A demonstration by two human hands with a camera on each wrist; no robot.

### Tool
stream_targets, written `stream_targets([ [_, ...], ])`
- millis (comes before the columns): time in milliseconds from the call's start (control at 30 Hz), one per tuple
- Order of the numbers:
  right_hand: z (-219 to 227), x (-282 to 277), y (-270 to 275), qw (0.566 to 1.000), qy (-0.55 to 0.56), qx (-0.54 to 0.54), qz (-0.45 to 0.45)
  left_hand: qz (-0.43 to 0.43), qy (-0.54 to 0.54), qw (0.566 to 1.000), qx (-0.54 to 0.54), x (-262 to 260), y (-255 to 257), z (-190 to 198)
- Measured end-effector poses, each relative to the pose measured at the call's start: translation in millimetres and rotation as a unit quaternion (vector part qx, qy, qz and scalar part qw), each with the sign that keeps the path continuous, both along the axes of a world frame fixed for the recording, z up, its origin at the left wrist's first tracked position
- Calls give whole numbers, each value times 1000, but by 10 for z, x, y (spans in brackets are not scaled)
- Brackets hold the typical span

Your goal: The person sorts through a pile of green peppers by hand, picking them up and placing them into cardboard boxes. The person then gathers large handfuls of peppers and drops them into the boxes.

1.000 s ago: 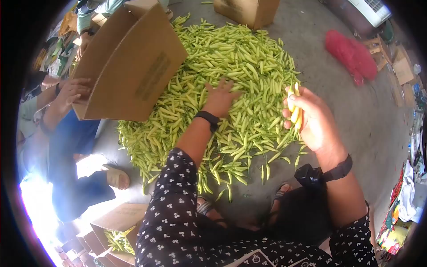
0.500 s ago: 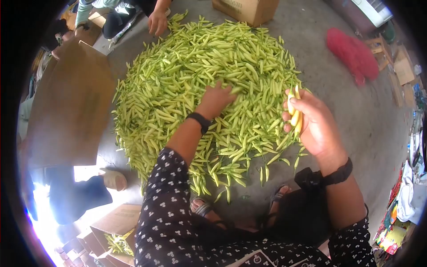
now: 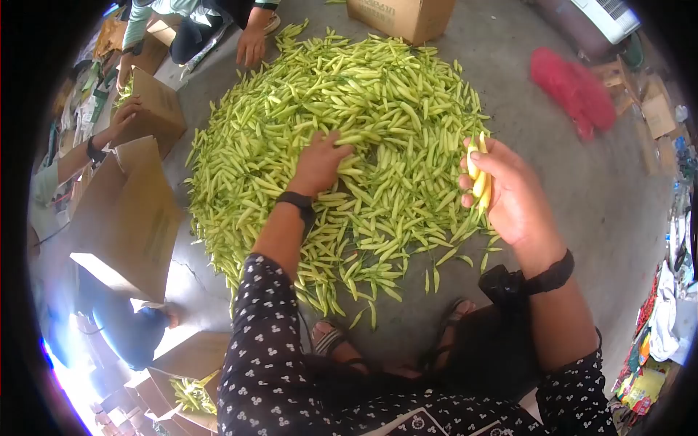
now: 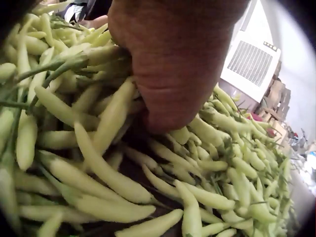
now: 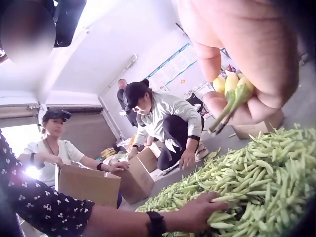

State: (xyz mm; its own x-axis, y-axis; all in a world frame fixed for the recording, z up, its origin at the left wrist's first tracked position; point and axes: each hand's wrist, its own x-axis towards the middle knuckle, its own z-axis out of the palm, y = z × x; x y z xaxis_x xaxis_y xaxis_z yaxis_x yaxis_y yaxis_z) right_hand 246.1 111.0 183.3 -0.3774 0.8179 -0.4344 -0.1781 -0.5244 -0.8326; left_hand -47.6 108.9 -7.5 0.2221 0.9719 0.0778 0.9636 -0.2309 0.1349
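A broad heap of pale green chili peppers [image 3: 407,109] covers the floor in front of me. My left hand [image 3: 318,166] reaches into its middle, fingers among the peppers and their tips partly hidden. Seen from the left wrist, the thumb [image 4: 168,98] presses down between peppers, beside a dark gap. My right hand [image 3: 512,185] is held palm up over the right edge of the heap. It grips a few yellowish peppers [image 3: 480,182] between thumb and curled fingers, and their green stems [image 5: 237,98] stick out in the right wrist view.
One person holds an open cardboard box [image 3: 134,218] at the left; another crouches [image 5: 170,118] at the heap's far side. A second box [image 3: 403,18] stands behind the heap, and a box with peppers [image 3: 174,363] sits at lower left. A red sack [image 3: 571,91] lies right.
My left hand has moved left through the heap, its spread fingers drawing together. My right hand keeps its peppers in place. The person at left has swung the large box away from the heap and lowered it.
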Motion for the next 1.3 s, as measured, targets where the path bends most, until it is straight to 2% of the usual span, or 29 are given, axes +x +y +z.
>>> stream_targets([
  [100, 3, 20, -25, 1000, 2, 3, 8, 33, -27, 998, 53, -258, -120, 158],
  [167, 9, 31, -26, 1000, 7, 5, 9, 143, -57, 985, 74, -434, -189, 359],
  [233, 13, 53, -44, 1000, 12, 8, 10, 200, -83, 972, 96, -820, -231, 343],
  [267, 21, 64, -46, 1000, 9, 8, 10, 200, -82, 971, 97, -946, -279, 389],
  [333, 27, 70, -67, 1000, 9, 6, 11, 292, -120, 942, 110, -1157, -416, 532],
  [367, 39, 76, -79, 1000, 0, 3, 11, 294, -119, 942, 111, -1234, -467, 579],
  [433, 47, 83, -92, 1000, -8, 3, 15, 362, -106, 923, 76, -1420, -555, 645],
  [467, 41, 90, -98, 1000, -7, -2, 12, 397, -70, 914, 51, -1675, -558, 446],
  [500, 47, 93, -98, 1000, -7, -7, 10, 399, -70, 913, 52, -1631, -579, 507],
  [567, 43, 71, -92, 1000, -11, -1, 13, 421, 40, 905, 50, -1346, -571, 658],
  [633, 43, 39, -86, 1000, -17, 4, 14, 367, 62, 925, 76, -1048, -447, 636],
  [700, 45, -5, -94, 1000, -18, 6, 19, 245, 129, 959, 63, -731, -247, 551],
  [733, 44, -29, -102, 1000, -21, 8, 20, 187, 46, 981, 9, -509, -181, 533],
  [800, 49, -65, -116, 999, -21, 8, 24, 103, -46, 992, -51, -8, -33, 351],
  [833, 57, -73, -115, 999, -24, 8, 24, 28, -60, 996, -54, 234, 13, 303],
  [900, 59, -72, -111, 999, -23, 7, 21, -28, -113, 990, -79, 711, 83, 97],
  [1000, 57, -26, -94, 1000, -22, 7, 15, -46, -157, 978, -129, 1229, 80, 26],
  [1067, 45, 24, -77, 1000, -21, 10, 12, 4, -127, 984, -123, 1450, 58, -12],
  [1200, 47, 98, -42, 1000, -2, 2, 6, 13, -120, 983, -136, 1626, -50, -50],
  [1300, 81, 132, -29, 1000, 8, 4, 7, 7, -166, 978, -127, 1709, -232, -93],
])
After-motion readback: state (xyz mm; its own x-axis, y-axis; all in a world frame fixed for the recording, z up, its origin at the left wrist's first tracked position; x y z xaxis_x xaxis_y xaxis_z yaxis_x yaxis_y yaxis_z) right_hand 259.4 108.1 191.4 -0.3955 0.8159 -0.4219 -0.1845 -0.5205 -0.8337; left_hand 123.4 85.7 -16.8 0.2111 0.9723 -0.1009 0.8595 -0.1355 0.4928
